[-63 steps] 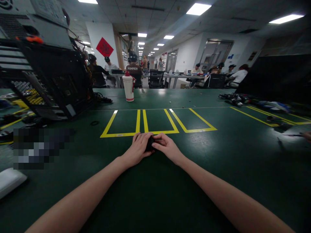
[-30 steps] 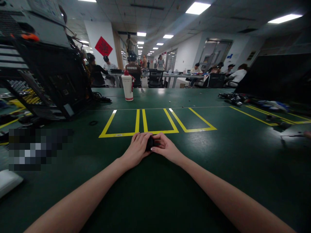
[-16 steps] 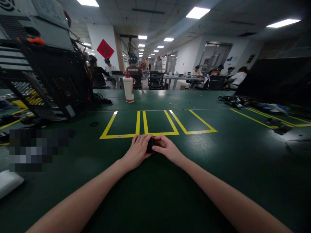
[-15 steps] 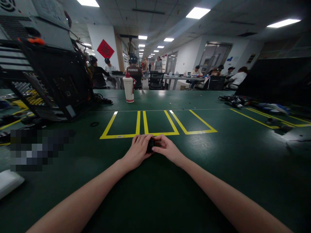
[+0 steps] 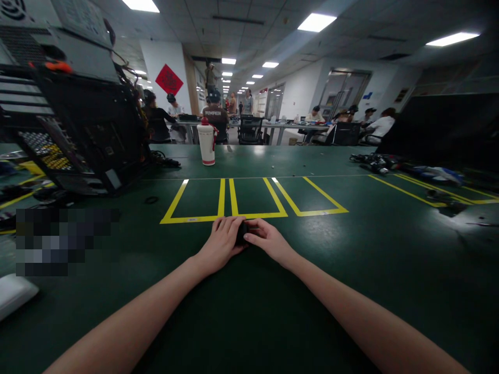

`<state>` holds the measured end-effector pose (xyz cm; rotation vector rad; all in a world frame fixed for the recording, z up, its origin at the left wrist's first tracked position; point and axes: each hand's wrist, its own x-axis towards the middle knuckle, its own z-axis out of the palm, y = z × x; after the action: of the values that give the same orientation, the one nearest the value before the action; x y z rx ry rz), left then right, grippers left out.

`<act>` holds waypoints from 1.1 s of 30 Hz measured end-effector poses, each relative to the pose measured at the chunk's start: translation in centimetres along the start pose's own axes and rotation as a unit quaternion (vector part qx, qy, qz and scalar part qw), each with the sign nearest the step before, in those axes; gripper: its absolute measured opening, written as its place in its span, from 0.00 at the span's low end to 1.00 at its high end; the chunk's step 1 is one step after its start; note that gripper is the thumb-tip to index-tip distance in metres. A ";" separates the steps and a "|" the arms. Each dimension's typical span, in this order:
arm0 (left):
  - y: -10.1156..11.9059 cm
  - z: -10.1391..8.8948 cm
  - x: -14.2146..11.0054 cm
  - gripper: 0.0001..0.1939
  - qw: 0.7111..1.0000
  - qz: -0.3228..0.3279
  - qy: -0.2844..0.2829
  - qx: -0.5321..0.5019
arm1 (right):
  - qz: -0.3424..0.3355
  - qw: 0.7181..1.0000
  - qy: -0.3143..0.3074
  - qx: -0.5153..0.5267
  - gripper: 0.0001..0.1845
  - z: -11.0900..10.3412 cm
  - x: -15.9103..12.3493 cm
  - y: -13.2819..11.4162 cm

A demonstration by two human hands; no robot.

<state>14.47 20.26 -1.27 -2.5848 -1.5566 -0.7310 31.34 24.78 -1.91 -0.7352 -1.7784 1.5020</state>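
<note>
A small black object (image 5: 241, 234) is between my two hands, low over the green table, just on the near side of the middle yellow tape outline (image 5: 259, 214). Its kind I cannot make out, since fingers cover most of it. My left hand (image 5: 222, 241) is closed over its left side, back of the hand upward. On the other side my right hand (image 5: 268, 240) pinches at it with thumb and fingertips. Whether the object rests on the table (image 5: 249, 311) is hidden.
A white bottle with a red cap (image 5: 207, 143) stands beyond the tape outlines. At left is an open black computer case (image 5: 78, 135), with a black ring (image 5: 152, 199) near it. Cables (image 5: 376, 162) lie at right, before a dark panel (image 5: 444, 130). People sit at farther desks.
Both hands stay almost in place around the black object. In the background, a standing person has shifted slightly left.
</note>
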 end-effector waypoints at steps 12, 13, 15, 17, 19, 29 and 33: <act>0.0 0.0 0.1 0.27 1.000 0.004 0.002 -0.005 | -0.016 1.000 0.008 0.014 0.14 0.3 -0.2 -0.1; 0.0 0.0 0.0 0.28 1.000 0.003 -0.001 -0.005 | -0.013 1.000 0.011 0.010 0.15 0.3 -0.1 -0.1; 0.0 0.1 0.1 0.28 1.000 0.000 -0.001 -0.003 | -0.006 1.000 0.016 0.003 0.18 0.2 0.0 -0.1; 0.0 0.2 0.1 0.28 1.000 -0.003 0.006 0.001 | 0.001 1.000 0.011 0.007 0.19 0.1 0.0 -0.1; 0.0 0.3 0.1 0.28 1.000 -0.003 0.013 0.002 | 0.001 1.000 0.000 0.016 0.18 0.0 0.1 0.1; 0.1 0.1 0.1 0.27 1.000 -0.002 0.006 0.008 | -0.021 1.000 0.000 0.021 0.15 0.2 0.0 0.2; 0.2 0.2 0.1 0.28 1.000 -0.006 0.005 0.007 | -0.018 1.000 0.008 0.013 0.18 0.2 0.0 0.1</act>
<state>14.70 20.26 -1.34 -2.5597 -1.5695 -0.7293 31.18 24.67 -2.02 -0.6973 -1.7479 1.4898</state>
